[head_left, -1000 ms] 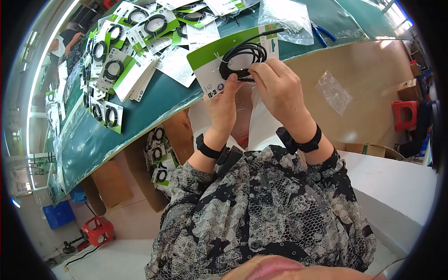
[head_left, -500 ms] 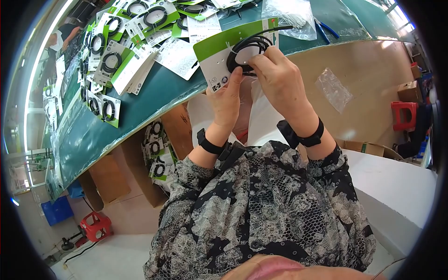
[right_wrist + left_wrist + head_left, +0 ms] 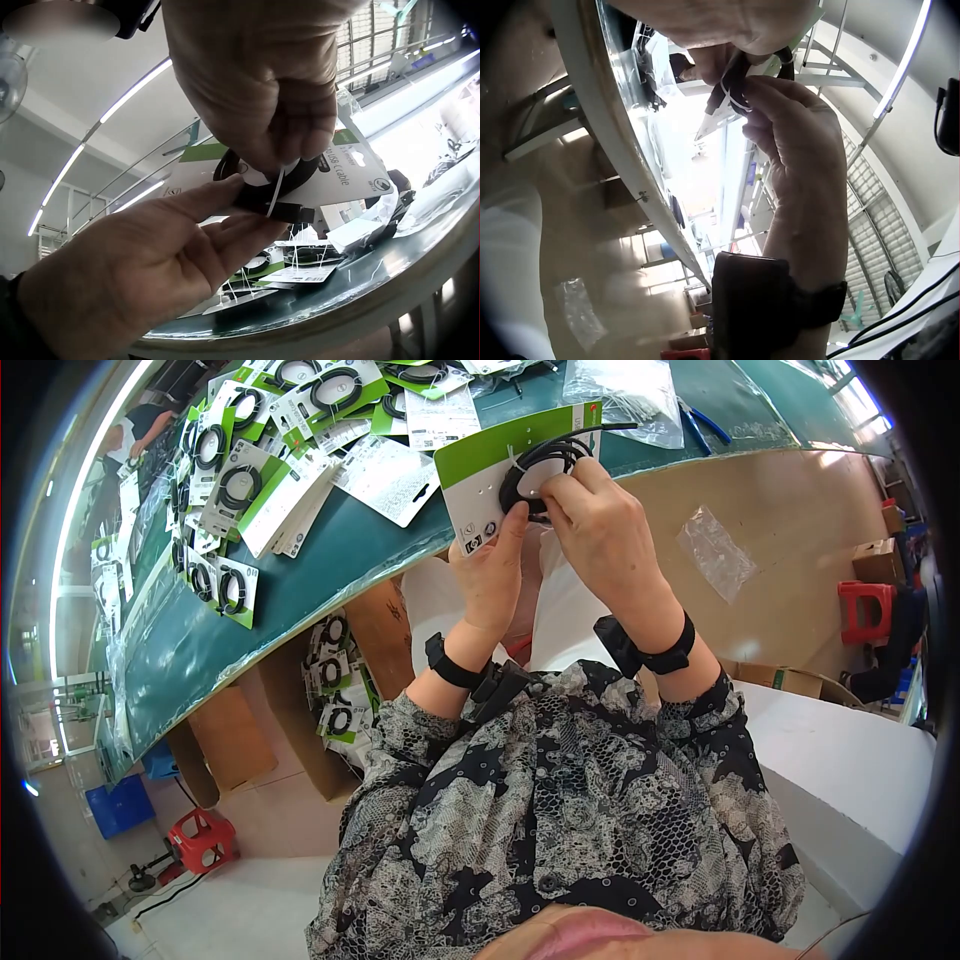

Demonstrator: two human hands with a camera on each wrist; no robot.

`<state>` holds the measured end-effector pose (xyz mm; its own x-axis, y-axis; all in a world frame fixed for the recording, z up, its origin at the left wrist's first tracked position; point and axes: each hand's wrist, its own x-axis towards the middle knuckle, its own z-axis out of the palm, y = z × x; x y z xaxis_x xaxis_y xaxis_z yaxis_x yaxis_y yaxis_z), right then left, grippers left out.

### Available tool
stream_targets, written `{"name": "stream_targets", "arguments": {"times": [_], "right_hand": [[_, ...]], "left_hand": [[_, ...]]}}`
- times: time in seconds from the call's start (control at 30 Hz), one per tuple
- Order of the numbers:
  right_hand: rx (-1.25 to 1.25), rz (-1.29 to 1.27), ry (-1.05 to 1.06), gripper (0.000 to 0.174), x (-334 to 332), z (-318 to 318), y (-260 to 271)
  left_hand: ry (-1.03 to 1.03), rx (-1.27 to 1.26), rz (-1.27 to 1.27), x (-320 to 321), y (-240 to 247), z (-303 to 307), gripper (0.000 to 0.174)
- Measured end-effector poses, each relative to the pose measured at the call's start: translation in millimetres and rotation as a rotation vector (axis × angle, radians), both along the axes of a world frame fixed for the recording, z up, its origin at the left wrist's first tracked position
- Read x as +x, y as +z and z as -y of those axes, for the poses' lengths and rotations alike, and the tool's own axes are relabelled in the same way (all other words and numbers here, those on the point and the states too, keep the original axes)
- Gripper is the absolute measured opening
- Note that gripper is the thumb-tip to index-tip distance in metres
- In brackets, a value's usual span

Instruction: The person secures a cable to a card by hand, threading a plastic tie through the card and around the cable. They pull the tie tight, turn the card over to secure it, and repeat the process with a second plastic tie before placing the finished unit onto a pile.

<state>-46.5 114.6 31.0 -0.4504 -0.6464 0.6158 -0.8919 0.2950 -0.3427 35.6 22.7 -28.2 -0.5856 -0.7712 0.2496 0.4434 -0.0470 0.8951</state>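
The left hand (image 3: 487, 575) grips a white-and-green card (image 3: 468, 490) from below, its thumb on the coiled black cable (image 3: 512, 488) lying against the card. With fingertips bent together, the right hand (image 3: 606, 535) pinches at the coil's near side. A thin white tie (image 3: 277, 192) runs from the right fingertips around the coil in the right wrist view, close to a black connector (image 3: 291, 213). Another white tie (image 3: 513, 458) stands up at the coil's left side. In the left wrist view, the card is mostly hidden behind the hands.
Many carded cables (image 3: 238, 488) cover the green table (image 3: 290, 600) at the left. A bag of white ties (image 3: 625, 400) and blue-handled pliers (image 3: 705, 428) lie at the back. Below the table's edge is a box with more carded cables (image 3: 340, 690). Clear plastic (image 3: 716, 552) lies on the floor.
The card and both hands have shifted slightly right, and the card has turned to a more slanted angle. The right fingers stay at the coil.
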Motion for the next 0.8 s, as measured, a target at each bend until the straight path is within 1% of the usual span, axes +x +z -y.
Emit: {"name": "stream_targets", "arguments": {"times": [0.27, 0.37, 0.53, 0.63, 0.8], "right_hand": [[0.013, -0.004, -0.002, 0.005, -0.9, 1.4, -0.9], [0.023, -0.008, 0.002, 0.005, -0.5, 1.7, -1.1], [0.050, -0.010, -0.004, 0.005, 0.8, 2.8, 0.0], [0.063, -0.023, -0.003, 0.006, 1.1, 3.4, 1.3], [0.045, -0.030, 0.037, 0.007, 1.9, 3.8, 7.7]], "left_hand": [[0.009, 0.053, -0.001, -0.5, 2.3, -2.4, 0.014], [0.023, 0.006, 0.031, -0.5, -1.9, -0.5, 0.015], [0.012, -0.005, 0.044, -0.4, -3.6, 0.6, 0.015], [-0.008, 0.046, 0.018, -1.4, -3.9, -0.1, 0.015], [-0.018, 0.056, 0.028, -0.9, -4.7, 0.2, 0.014]]}}
